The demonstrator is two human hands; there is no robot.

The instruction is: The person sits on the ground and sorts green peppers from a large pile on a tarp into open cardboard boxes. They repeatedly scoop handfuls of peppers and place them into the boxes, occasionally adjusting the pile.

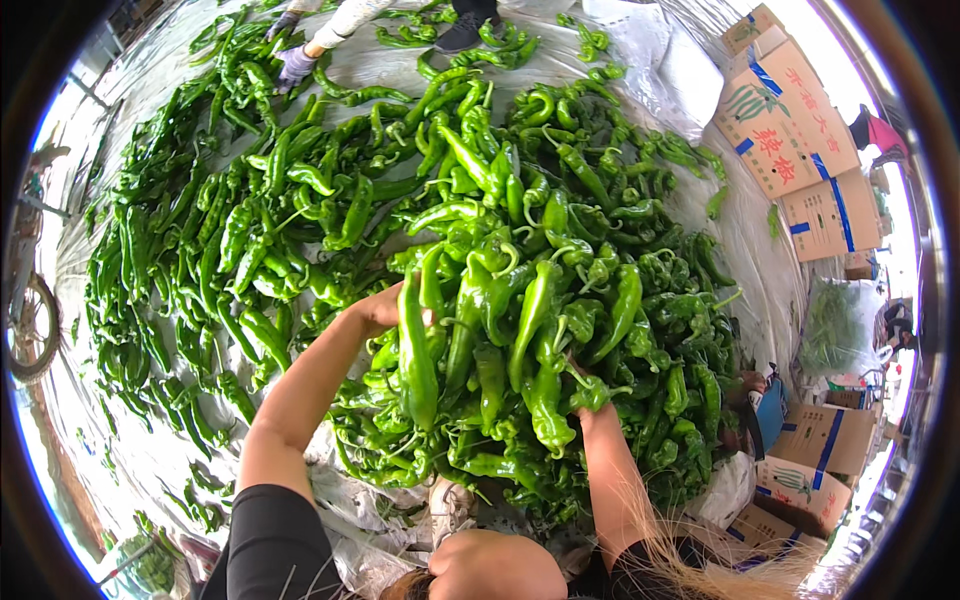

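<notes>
A large heap of long green peppers (540,300) lies on a pale plastic sheet (765,277) in front of me. My left hand (394,306) reaches into the heap's left side, its fingers partly behind upright peppers and closed around some of them. On the right, my right hand (585,390) is sunk among the peppers up to the wrist, its fingers mostly hidden. Between my two hands several glossy peppers stand bunched together. More green peppers (172,247) are spread in a thinner layer at the left.
Another person's gloved hand (295,66) touches peppers at the upper left, and a dark shoe (461,34) stands at the top. Printed cardboard boxes (791,112) with blue tape line the right side. A clear plastic bag (832,322) holds greens. A wheel (34,330) shows far left.
</notes>
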